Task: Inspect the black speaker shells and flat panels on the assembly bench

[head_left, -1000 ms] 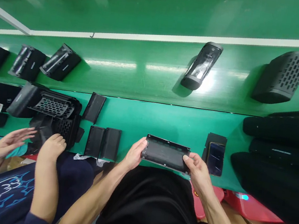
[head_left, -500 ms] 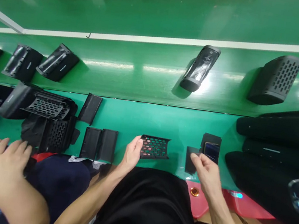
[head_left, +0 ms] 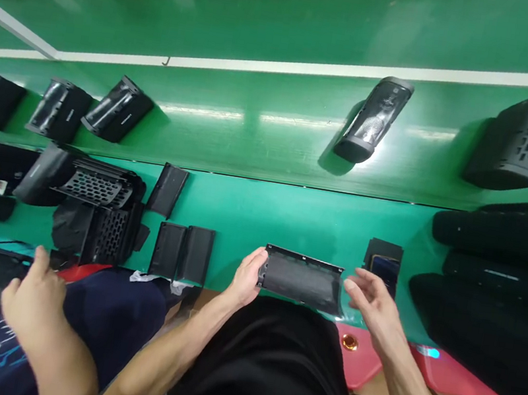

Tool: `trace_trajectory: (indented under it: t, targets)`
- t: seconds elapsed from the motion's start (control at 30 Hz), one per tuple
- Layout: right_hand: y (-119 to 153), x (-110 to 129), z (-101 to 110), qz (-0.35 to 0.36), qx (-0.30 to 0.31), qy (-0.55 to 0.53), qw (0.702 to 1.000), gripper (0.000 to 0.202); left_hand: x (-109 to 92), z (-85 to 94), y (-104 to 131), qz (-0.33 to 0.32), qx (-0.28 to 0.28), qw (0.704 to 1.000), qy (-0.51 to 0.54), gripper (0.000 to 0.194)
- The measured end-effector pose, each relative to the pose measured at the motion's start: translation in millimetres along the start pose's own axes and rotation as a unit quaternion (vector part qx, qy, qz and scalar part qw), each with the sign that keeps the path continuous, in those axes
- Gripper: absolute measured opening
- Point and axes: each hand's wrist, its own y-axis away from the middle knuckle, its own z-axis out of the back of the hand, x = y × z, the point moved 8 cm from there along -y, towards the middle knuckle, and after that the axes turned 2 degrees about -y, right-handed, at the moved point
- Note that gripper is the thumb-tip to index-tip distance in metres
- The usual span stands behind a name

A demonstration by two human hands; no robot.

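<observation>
My left hand (head_left: 248, 278) grips the left end of a black speaker grille (head_left: 305, 257), thumb on top, just above my lap. A dark sheet (head_left: 301, 278) now covers its inner face, so the slots do not show. My right hand (head_left: 372, 301) is beside the grille's right end, its fingers apart with nothing in them; whether a fingertip touches the edge I cannot tell. Behind that hand a phone (head_left: 385, 269) lies on a stack of black sheets (head_left: 381, 248).
Two black panels (head_left: 182, 253) lie left of my left hand, another panel (head_left: 167, 190) behind them. Several slotted grilles (head_left: 100, 188) are piled farther left. Large black speakers (head_left: 501, 245) stand at the right; others sit on the back ledge. A co-worker's hands (head_left: 30, 301) hold a black part.
My right hand has brought the dark sheet over to the grille and let it go; the slots are now covered. The grille has turned more face-up. The camera view has shifted slightly left.
</observation>
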Motion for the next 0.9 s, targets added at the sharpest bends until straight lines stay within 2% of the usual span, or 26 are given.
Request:
trace_trajectory:
  t: [0.03, 0.1, 0.27, 0.6, 0.77, 0.9]
  targets:
    - [-2.8, -11.1, -6.1, -0.04, 0.034, -0.035, 0.998, 0.072, -1.7, -1.5, 1.4, 0.003, 0.006, 1.0, -0.001, 0.052]
    - [-2.8, -24.8, -21.9, -0.081, 0.088, -0.079, 0.99, 0.071, -5.7, -5.3, 4.6, 0.01, 0.027, 1.0, -0.009, 0.055]
    - [2.5, -22.3, -40.5, -0.029, 0.098, -0.052, 0.993, 0.063, -18.6, -16.7, 10.8, 0.002, 0.135, 0.988, -0.075, 0.065]
    - [3.4, -11.7, -39.8, -0.001, 0.083, -0.041, 0.996, 0.063, -20.8, -14.7, 5.4, 0.014, 0.136, 0.987, -0.084, 0.063]
    - [7.3, -4.8, -35.9, 0.027, 0.067, -0.05, 0.996, 0.061, -28.0, -20.2, 10.5, -0.014, 0.161, 0.982, -0.094, 0.057]
    - [8.4, -3.9, -33.7, 0.04, 0.066, -0.054, 0.996, 0.058, -32.2, -17.7, 11.2, -0.038, 0.163, 0.98, -0.106, 0.052]
